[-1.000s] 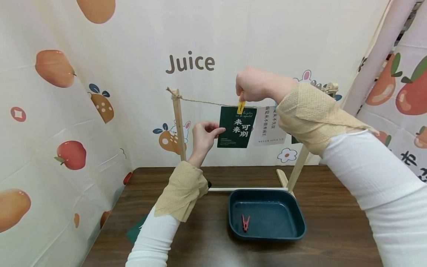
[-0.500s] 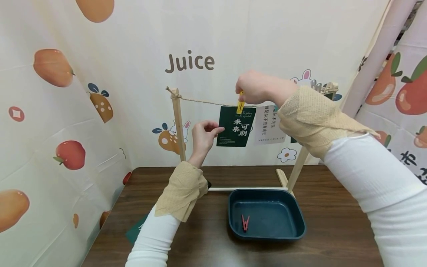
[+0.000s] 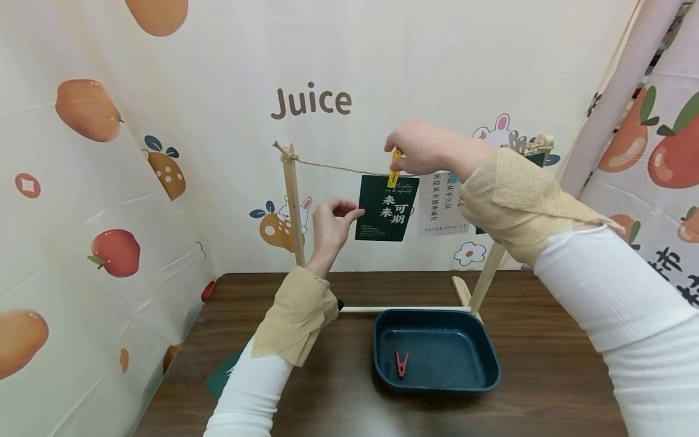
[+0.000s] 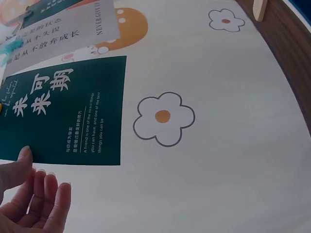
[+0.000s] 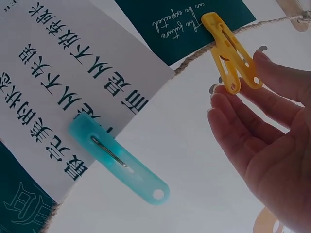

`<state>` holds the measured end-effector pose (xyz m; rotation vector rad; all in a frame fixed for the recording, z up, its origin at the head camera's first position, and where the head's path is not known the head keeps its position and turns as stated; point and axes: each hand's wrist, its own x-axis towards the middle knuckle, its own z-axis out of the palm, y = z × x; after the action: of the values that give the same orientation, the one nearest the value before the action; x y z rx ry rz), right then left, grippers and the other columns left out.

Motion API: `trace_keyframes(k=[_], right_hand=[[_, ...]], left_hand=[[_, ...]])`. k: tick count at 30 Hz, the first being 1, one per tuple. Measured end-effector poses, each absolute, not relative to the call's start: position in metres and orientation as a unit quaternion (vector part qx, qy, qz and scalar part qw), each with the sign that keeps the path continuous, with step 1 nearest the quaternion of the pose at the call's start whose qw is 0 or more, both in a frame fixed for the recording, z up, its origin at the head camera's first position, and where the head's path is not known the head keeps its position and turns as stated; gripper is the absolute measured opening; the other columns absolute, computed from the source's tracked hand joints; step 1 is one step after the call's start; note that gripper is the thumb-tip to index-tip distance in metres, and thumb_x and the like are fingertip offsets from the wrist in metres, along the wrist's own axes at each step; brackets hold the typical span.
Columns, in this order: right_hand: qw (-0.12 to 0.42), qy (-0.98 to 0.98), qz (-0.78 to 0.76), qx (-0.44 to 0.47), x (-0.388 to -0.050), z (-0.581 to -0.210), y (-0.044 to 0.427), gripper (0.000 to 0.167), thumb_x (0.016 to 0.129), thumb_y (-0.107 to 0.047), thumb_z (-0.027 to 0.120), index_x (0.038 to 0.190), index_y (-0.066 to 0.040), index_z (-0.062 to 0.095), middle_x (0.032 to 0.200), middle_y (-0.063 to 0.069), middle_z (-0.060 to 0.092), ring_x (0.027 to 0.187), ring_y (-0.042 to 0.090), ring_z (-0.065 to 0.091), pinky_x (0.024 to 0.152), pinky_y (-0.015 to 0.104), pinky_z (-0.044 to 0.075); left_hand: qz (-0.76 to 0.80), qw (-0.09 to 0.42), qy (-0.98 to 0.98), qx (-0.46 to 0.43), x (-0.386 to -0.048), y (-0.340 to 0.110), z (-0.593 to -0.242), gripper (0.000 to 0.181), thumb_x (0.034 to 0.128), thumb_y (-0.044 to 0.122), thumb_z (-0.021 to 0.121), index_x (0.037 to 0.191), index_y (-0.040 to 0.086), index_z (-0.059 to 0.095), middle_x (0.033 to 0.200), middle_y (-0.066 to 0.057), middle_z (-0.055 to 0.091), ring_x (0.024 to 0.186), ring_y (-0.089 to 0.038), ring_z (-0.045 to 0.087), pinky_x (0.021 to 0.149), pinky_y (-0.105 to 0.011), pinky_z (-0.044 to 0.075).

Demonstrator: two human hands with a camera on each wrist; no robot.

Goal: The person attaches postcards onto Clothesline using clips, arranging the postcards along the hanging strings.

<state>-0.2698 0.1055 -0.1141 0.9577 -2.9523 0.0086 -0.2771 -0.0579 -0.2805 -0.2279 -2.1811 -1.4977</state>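
At its left edge, a dark green card (image 3: 386, 209) with white lettering is pinched by my left hand (image 3: 332, 227); in the left wrist view the thumb lies on the card's front. A yellow clothespin (image 5: 231, 53) bites the card's top edge and the twine (image 5: 194, 58). Around the clothespin's handles stands my right hand (image 5: 272, 116), thumb and fingers parted on either side. Beside it, a white card (image 5: 82, 73) hangs from a blue clothespin (image 5: 119, 158).
A wooden post (image 3: 293, 200) holds the twine's left end. On the table (image 3: 338, 388), a navy tray (image 3: 437, 385) holds a pink clothespin (image 3: 401, 365). Another green card (image 3: 221, 376) lies partly under the left sleeve. Silvery clips (image 3: 517, 141) sit near the right post.
My right thumb and fingers have spread apart around the yellow clothespin and shifted slightly right. The left hand keeps its hold on the green card, almost still.
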Motion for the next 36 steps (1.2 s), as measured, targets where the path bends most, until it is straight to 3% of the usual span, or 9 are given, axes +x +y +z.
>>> trace_keyframes(k=[11,17,24,36], right_hand=[[0.068,-0.949,0.048,0.304,-0.266,-0.128,0.119,0.043,0.086,-0.014,0.057,0.124,0.003,0.044,0.116,0.021,0.048,0.103,0.032,0.045,0.089,0.043,0.036],[0.152,-0.936,0.126,0.292,-0.260,-0.140,0.127,0.036,0.086,-0.011,0.056,0.119,0.003,0.049,0.116,0.018,0.048,0.106,0.031,0.044,0.091,0.042,0.035],[0.282,-0.890,0.226,0.277,-0.249,-0.161,0.137,0.021,0.085,-0.007,0.057,0.104,0.002,0.059,0.101,0.014,0.054,0.095,0.027,0.048,0.082,0.038,0.038],[0.361,-0.852,0.270,0.265,-0.229,-0.202,0.151,0.015,0.084,-0.005,0.058,0.096,0.002,0.063,0.090,0.013,0.059,0.082,0.024,0.052,0.073,0.036,0.038]], left_hand=[[-0.537,0.238,-0.804,-0.094,-0.261,-0.064,-0.286,0.018,0.0807,0.008,0.065,0.097,0.000,0.063,0.086,-0.011,0.061,0.078,-0.022,0.056,0.067,-0.031,0.048],[-0.522,0.209,-0.823,-0.082,-0.248,-0.066,-0.290,0.024,0.0812,0.010,0.065,0.103,0.000,0.060,0.088,-0.011,0.059,0.081,-0.023,0.056,0.067,-0.031,0.049],[-0.499,0.190,-0.842,-0.079,-0.231,-0.067,-0.295,0.029,0.0806,0.012,0.065,0.106,0.000,0.058,0.090,-0.011,0.059,0.081,-0.022,0.056,0.067,-0.029,0.050],[-0.472,0.169,-0.862,-0.078,-0.204,-0.063,-0.305,0.034,0.0794,0.015,0.067,0.109,0.000,0.057,0.096,-0.013,0.058,0.083,-0.024,0.054,0.069,-0.032,0.049]])
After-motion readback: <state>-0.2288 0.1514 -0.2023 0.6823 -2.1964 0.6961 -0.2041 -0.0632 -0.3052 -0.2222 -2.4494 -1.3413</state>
